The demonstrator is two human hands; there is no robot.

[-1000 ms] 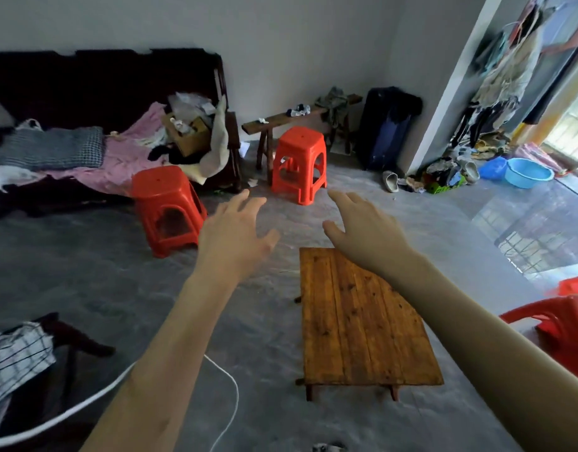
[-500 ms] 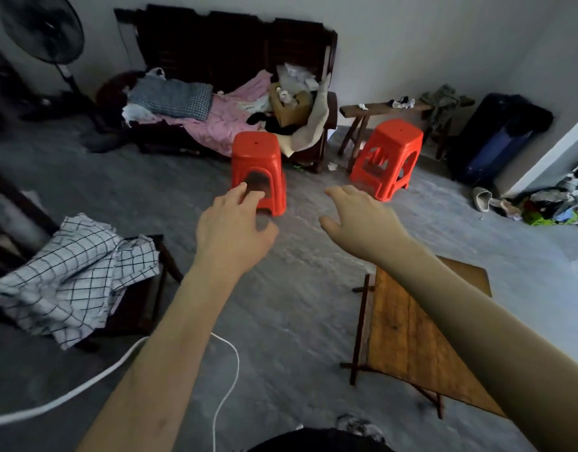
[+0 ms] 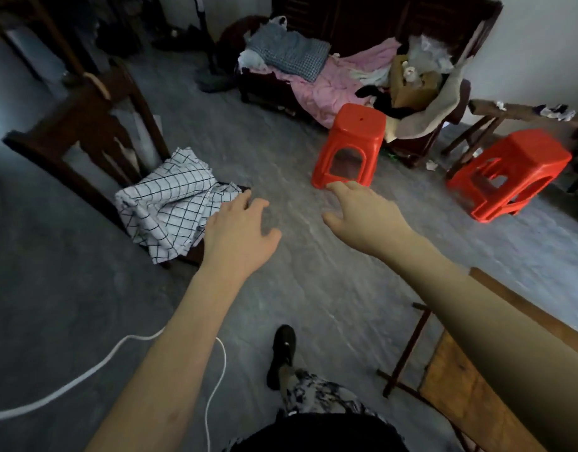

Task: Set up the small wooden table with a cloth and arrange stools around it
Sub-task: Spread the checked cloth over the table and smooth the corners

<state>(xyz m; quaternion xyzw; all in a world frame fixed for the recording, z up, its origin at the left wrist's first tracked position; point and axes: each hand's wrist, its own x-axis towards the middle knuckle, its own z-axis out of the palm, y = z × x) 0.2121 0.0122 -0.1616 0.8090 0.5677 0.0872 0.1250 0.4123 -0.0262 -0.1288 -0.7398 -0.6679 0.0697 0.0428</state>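
Both hands have swung left toward the checked cloth (image 3: 170, 203) on the dark chair (image 3: 95, 132). Left hand (image 3: 238, 233) and right hand (image 3: 362, 216) are loose, holding nothing. Best to grab two corners so it lifts flat.

A dark wooden chair (image 3: 95, 125), a cluttered sofa (image 3: 362, 60), and a white cable (image 3: 95, 363) crossing the floor.

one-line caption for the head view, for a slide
Both open hands reach toward checked cloth on dark wooden chair.
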